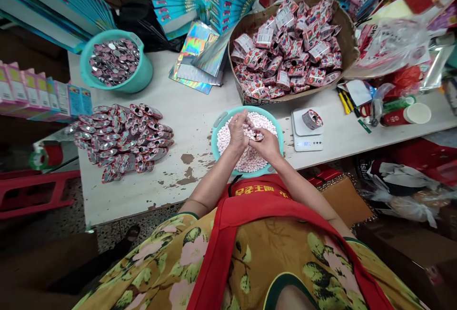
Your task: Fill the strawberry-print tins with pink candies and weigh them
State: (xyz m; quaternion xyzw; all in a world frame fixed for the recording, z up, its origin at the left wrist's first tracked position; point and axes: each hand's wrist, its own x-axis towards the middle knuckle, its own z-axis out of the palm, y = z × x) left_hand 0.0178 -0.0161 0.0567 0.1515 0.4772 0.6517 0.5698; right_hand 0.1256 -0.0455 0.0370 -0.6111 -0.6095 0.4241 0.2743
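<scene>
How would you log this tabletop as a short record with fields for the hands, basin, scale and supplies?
Right hand: holding a printed container
Left hand: close beside that container; grip unclear
Turquoise basin: under both hands, holding pale pink pellets
White scale: right of the basin, with another container on it; digits unclear
Cardboard box: beyond the basin, with heaped containers
Table, left side: grouped containers
Turquoise bucket: beyond that group, holding small discs
</scene>
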